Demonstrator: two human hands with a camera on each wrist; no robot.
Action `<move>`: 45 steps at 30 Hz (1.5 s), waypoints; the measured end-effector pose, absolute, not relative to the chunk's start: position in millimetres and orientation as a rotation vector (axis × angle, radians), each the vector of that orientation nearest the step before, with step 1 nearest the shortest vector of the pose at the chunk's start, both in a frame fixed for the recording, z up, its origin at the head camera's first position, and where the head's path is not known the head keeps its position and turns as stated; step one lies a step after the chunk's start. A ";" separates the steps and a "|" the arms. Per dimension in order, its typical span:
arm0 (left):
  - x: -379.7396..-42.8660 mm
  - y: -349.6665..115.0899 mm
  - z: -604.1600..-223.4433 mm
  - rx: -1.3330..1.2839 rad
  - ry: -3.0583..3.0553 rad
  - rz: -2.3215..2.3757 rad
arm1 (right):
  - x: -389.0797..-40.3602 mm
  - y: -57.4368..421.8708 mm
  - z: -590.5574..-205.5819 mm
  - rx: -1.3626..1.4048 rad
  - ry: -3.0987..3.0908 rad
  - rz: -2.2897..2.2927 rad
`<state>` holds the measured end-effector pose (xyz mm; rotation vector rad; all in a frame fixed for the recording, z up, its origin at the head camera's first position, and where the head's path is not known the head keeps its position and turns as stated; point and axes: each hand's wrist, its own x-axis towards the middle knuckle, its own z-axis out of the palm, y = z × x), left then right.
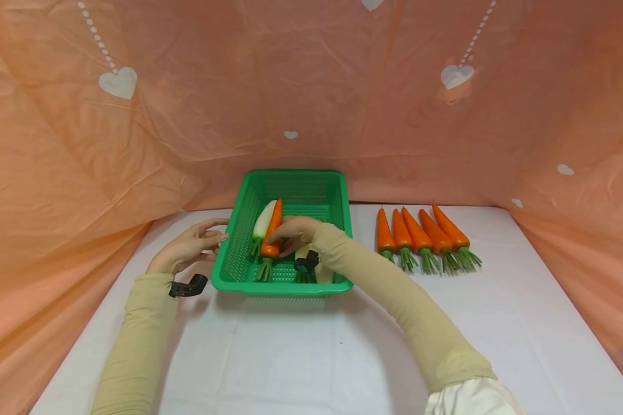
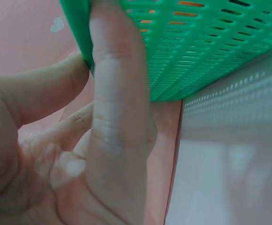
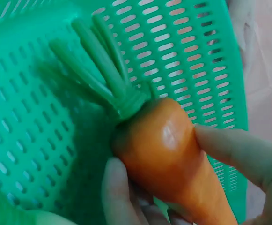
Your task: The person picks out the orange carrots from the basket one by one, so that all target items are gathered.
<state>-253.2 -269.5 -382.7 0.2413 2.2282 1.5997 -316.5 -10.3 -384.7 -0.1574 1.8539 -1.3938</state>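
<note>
A green plastic basket point(image 1: 281, 287) with slotted walls stands on the table. My left hand point(image 1: 189, 248) is at its left side, pinching the rim between thumb and fingers. Inside the basket, my right hand point(image 1: 298, 229) grips an orange carrot point(image 1: 273, 227) near its thick end, thumb on one side and fingers on the other. Green stalks point(image 3: 100, 65) stick out past that grip in the right wrist view. A white radish point(image 1: 263, 220) lies just left of the carrot. Another pale radish point(image 1: 302, 252) is partly hidden below my right wrist.
Several carrots point(image 1: 417, 230) lie in a row on the white table point(image 1: 291, 351) right of the basket, stalks toward me. Behind the table hangs a pinkish-orange cloth point(image 1: 311, 104) with white hearts, which also closes off both sides.
</note>
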 end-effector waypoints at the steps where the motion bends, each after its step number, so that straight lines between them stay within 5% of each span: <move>1: -253.4 -269.8 -382.9 0.240 2.229 1.600 | -316.2 -9.9 -383.4 -0.159 1.867 -1.399; 20: -254.4 -270.2 -384.9 0.225 2.220 1.608 | -312.7 46.8 -314.5 -0.352 1.853 -1.630; 45: -252.0 -269.1 -381.3 0.247 2.256 1.569 | -288.0 293.4 -274.2 -0.125 2.234 -1.670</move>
